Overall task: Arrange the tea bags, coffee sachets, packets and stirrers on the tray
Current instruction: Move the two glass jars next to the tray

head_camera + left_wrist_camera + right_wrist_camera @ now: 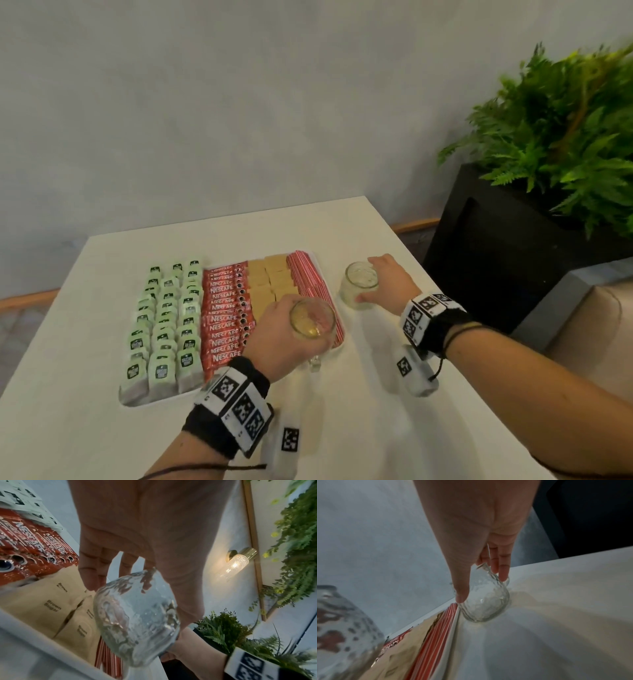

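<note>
Already the tray [334,301] on the worktop [68,428] carries tea bags [164,322], coffee sachets [224,318], brown sugar packets [270,279] and striped stirrers [306,277] in neat rows, so I judge the arranging nearly finished. Next I must place two glasses without disturbing those rows. My left hand [277,334] has its fingers [89,568] curled around a raised glass [312,320] over the tray's near right corner. My right hand [388,279] clasps a second glass [359,284] standing just beside the tray.
</note>
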Demonstrator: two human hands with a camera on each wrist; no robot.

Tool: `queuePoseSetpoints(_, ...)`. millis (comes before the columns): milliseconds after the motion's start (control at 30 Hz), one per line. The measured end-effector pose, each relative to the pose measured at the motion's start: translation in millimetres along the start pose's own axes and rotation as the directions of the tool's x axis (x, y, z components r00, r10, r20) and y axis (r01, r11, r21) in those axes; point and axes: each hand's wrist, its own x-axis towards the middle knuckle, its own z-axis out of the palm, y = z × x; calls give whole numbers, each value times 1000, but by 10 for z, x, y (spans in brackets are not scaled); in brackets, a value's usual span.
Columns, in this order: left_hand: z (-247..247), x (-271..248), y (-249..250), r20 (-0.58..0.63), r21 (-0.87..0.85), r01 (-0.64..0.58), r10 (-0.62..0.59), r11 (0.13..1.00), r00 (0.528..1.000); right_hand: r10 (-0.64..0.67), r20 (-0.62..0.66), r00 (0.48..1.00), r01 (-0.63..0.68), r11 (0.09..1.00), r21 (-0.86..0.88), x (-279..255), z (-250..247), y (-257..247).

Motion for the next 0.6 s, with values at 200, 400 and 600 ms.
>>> queuePoseSetpoints(200, -92, 172, -95, -91, 22, -14, 16, 1000, 996, 73, -122, 990, -55, 988, 143, 445, 103, -155)
queuePoseSetpoints(400, -50, 342, 28, -126, -119, 74, -89, 990, 988, 66, -180, 981, -6, 948, 319, 185, 105, -71)
queuePoseSetpoints(600, 258, 591, 313, -166, -188, 131, -163, 973, 973, -18, 188, 982, -128, 667, 734, -412, -15, -132)
